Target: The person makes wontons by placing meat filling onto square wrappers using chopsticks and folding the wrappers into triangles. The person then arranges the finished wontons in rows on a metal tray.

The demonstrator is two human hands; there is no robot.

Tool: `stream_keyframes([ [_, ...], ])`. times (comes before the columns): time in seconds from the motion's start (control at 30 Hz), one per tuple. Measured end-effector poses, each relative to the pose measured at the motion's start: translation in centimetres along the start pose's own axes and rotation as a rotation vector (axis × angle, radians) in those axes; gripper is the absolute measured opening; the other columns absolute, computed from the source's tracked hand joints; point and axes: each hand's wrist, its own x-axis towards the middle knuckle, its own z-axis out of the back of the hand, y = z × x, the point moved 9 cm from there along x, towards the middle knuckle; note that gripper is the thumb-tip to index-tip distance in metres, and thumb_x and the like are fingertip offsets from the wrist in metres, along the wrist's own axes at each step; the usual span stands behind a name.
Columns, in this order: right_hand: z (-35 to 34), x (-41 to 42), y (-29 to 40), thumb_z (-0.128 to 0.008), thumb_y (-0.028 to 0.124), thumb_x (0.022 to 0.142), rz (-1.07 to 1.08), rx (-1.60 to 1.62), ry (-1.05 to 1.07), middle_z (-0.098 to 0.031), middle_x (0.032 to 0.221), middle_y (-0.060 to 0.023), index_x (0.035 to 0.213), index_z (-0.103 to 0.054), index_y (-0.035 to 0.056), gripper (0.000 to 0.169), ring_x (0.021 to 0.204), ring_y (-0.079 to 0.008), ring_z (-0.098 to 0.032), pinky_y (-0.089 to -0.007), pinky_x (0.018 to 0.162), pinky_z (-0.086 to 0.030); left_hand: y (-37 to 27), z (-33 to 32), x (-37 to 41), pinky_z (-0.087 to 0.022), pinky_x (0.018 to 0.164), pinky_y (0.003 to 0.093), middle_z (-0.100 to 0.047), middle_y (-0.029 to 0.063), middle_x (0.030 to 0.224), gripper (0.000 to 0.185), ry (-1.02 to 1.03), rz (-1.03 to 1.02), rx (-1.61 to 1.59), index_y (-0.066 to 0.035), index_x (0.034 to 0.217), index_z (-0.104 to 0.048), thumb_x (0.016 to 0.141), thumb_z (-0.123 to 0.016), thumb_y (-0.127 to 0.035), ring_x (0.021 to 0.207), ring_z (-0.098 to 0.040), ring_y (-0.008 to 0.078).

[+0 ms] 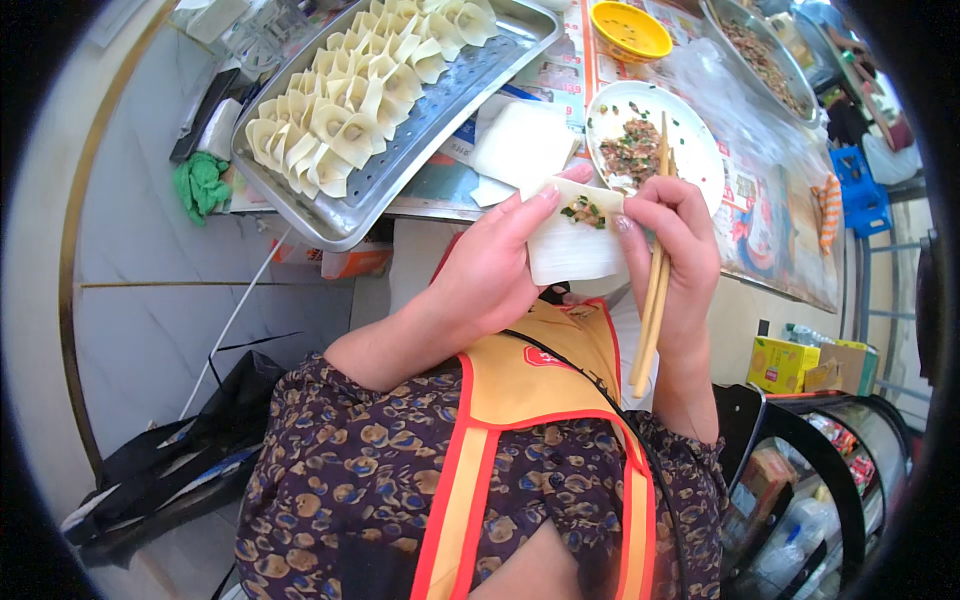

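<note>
A square dough wrapper (570, 255) lies across the fingers of my left hand (495, 262), thumb on its upper left corner. On the wrapper's upper part sits a small lump of meat filling with chopped green onion (583, 212). My right hand (679, 240) grips a pair of wooden chopsticks (651, 322), thick ends pointing down towards me, and its thumb and forefinger touch the wrapper's right edge. Just beyond, a white plate (701, 161) carries more meat filling (630, 150). A stack of white wrappers (525, 142) lies to the plate's left.
Folded wontons (352, 135) stand in rows on a perforated metal tray (450, 112) at the left. A yellow bowl (630, 30), a clear plastic bag (727, 90) and a metal tray of filling (765, 56) are farther back. A green cloth (201, 186) hangs at the table's left edge.
</note>
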Motion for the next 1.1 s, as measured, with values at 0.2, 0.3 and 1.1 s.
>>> stream_keyframes([
  [0.2, -1.0, -0.6, 2.0, -0.073, -0.008, 0.065, 0.207, -0.184, 0.046, -0.062, 0.099, -0.0091, 0.102, -0.074, 0.0035, 0.038, 0.087, -0.0266, -0.061, -0.0368, 0.070, -0.051, 0.3, 0.9, -0.2, -0.044, 0.111, 0.0453, -0.056, 0.0184, 0.139, 0.049, -0.047, 0.033, -0.051, 0.004, 0.144, -0.045, 0.112, -0.032, -0.031, 0.129, -0.056, 0.0275],
  [0.3, -1.2, -0.7, 2.6, -0.072, -0.003, 0.060, 0.280, -0.233, 0.100, -0.063, 0.100, -0.0100, 0.101, -0.073, 0.0028, 0.042, 0.088, -0.0284, -0.061, -0.0393, 0.072, -0.052, 0.3, 1.0, -0.1, -0.045, 0.111, 0.0455, -0.058, 0.0190, 0.136, 0.049, -0.044, 0.047, -0.062, 0.005, 0.142, -0.046, 0.112, -0.035, -0.031, 0.126, -0.059, 0.0280],
  [1.1, -1.3, -0.8, 0.7, -0.077, -0.002, 0.078, 0.078, -0.194, 0.200, -0.061, 0.102, -0.0121, 0.104, -0.071, -0.0008, 0.027, 0.089, -0.0272, -0.062, -0.0360, 0.075, -0.051, 0.4, 1.0, -0.1, -0.049, 0.107, 0.0398, -0.060, 0.0159, 0.134, 0.040, -0.017, 0.038, 0.166, 0.007, 0.140, -0.051, 0.108, -0.047, -0.015, 0.121, -0.062, 0.0235],
])
